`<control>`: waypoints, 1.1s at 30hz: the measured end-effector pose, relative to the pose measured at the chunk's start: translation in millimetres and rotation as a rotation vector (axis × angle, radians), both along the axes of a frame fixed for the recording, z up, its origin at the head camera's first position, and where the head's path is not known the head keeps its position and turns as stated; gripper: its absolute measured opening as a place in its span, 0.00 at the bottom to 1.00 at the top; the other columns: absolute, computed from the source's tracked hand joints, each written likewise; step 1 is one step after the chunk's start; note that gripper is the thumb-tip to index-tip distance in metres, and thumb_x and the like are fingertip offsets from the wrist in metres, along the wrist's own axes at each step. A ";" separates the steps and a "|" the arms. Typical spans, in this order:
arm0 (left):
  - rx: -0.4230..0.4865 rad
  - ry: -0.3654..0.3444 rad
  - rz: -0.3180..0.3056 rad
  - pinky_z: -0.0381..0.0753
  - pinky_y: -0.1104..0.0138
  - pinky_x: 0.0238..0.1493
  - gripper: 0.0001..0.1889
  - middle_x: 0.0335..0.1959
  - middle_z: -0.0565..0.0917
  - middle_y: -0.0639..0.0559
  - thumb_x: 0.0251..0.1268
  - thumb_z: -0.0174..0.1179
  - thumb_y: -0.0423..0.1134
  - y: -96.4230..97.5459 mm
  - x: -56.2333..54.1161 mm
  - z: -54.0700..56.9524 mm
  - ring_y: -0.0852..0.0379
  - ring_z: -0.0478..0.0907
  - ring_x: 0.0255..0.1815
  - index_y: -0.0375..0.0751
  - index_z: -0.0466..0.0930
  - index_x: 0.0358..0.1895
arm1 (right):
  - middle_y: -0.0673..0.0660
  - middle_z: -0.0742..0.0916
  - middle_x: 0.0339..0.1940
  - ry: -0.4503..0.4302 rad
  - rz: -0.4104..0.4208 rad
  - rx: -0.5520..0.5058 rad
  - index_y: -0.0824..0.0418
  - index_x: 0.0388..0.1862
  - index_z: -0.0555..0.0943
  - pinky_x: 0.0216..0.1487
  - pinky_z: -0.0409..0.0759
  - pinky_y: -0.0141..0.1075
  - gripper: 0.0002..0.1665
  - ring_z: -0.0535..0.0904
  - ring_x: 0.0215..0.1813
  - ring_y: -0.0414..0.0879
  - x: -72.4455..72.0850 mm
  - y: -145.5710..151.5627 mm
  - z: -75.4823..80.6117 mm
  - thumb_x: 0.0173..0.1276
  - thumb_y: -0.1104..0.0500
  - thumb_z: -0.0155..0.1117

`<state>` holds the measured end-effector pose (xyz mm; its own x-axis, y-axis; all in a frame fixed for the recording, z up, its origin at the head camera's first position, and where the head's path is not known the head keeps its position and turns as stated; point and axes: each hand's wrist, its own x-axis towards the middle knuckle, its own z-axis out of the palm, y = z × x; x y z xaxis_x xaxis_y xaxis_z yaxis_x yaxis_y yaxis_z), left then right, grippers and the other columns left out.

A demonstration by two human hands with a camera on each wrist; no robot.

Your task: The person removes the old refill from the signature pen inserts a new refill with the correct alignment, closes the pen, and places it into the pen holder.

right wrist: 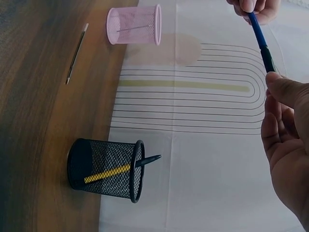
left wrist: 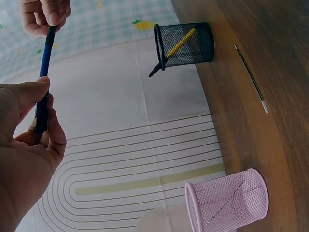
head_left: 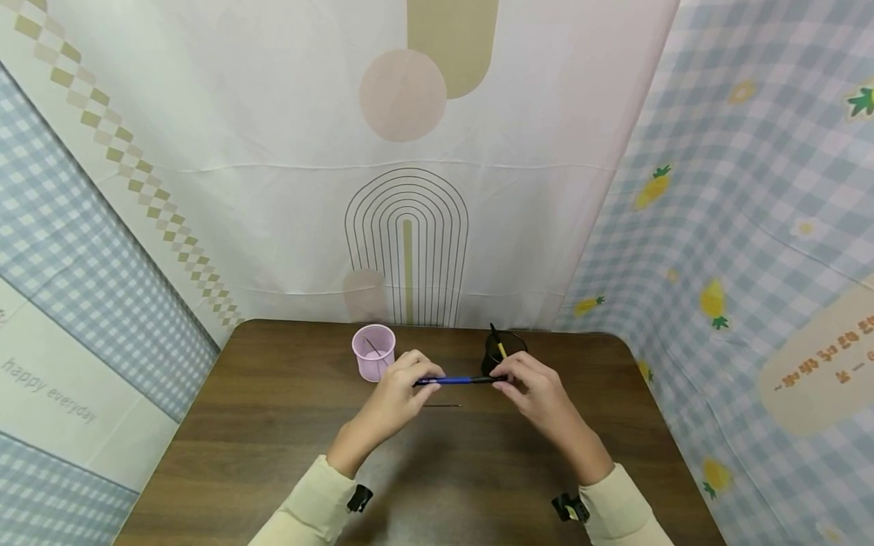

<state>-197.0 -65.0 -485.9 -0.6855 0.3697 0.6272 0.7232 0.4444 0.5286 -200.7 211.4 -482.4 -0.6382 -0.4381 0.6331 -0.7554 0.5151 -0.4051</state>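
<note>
A blue pen (head_left: 456, 380) with dark ends is held level above the table between both hands. My left hand (head_left: 401, 387) pinches its left end between thumb and fingers, and my right hand (head_left: 539, 390) pinches the black end on the right. On the table below lies a thin pen refill (left wrist: 251, 79), dark along its shaft with a pale end. Behind the left hand stands a pink mesh pen cup (head_left: 373, 353) with a thin refill inside. Behind the right hand, a black mesh pen cup (right wrist: 106, 166) holds a yellow pen (right wrist: 113, 172) with a black tip end poking over the rim.
The brown wooden table (head_left: 273, 425) ends at a white patterned cloth (head_left: 273, 227) hanging behind it. Blue checked cloths hang at the left and right sides. Both pen cups stand near the table's back edge.
</note>
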 end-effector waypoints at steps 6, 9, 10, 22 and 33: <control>0.018 0.005 -0.013 0.81 0.68 0.42 0.11 0.36 0.83 0.53 0.56 0.73 0.24 -0.2 -0.7 0.8 0.57 0.79 0.41 0.41 0.87 0.39 | 0.49 0.86 0.41 -0.009 0.016 -0.009 0.55 0.41 0.86 0.36 0.73 0.19 0.15 0.78 0.36 0.37 -0.1 0.8 0.1 0.58 0.70 0.78; 0.022 -0.002 -0.028 0.81 0.69 0.41 0.11 0.36 0.83 0.53 0.56 0.73 0.24 -1.0 -1.4 0.4 0.58 0.80 0.41 0.41 0.87 0.39 | 0.48 0.86 0.41 -0.019 0.030 -0.006 0.54 0.42 0.86 0.37 0.74 0.20 0.14 0.78 0.37 0.37 0.0 2.1 0.6 0.60 0.69 0.77; 0.023 -0.004 -0.034 0.81 0.69 0.41 0.11 0.36 0.83 0.53 0.56 0.73 0.24 -1.3 -1.4 0.6 0.58 0.80 0.41 0.41 0.87 0.39 | 0.48 0.86 0.41 -0.023 0.035 -0.006 0.54 0.42 0.86 0.37 0.74 0.20 0.14 0.78 0.37 0.37 0.0 2.5 0.8 0.60 0.68 0.77; 0.027 0.000 -0.081 0.82 0.69 0.41 0.09 0.37 0.84 0.51 0.60 0.72 0.26 -2.0 -1.4 2.4 0.58 0.81 0.40 0.40 0.86 0.40 | 0.46 0.87 0.39 -0.024 0.042 -0.001 0.53 0.44 0.86 0.37 0.71 0.22 0.14 0.76 0.39 0.37 -1.1 5.7 -1.5 0.63 0.68 0.74; 0.030 -0.033 -0.073 0.82 0.70 0.40 0.09 0.36 0.84 0.53 0.59 0.72 0.26 -1.7 -0.6 3.2 0.59 0.81 0.39 0.41 0.87 0.40 | 0.45 0.86 0.37 -0.050 -0.004 0.021 0.54 0.45 0.88 0.35 0.72 0.24 0.11 0.73 0.37 0.35 1.2 4.4 -1.5 0.67 0.67 0.71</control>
<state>-197.6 -66.7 -482.7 -0.6776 0.4012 0.6164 0.7354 0.3745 0.5647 -199.5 215.9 -483.8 -0.6704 -0.4481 0.5913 -0.7324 0.5271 -0.4309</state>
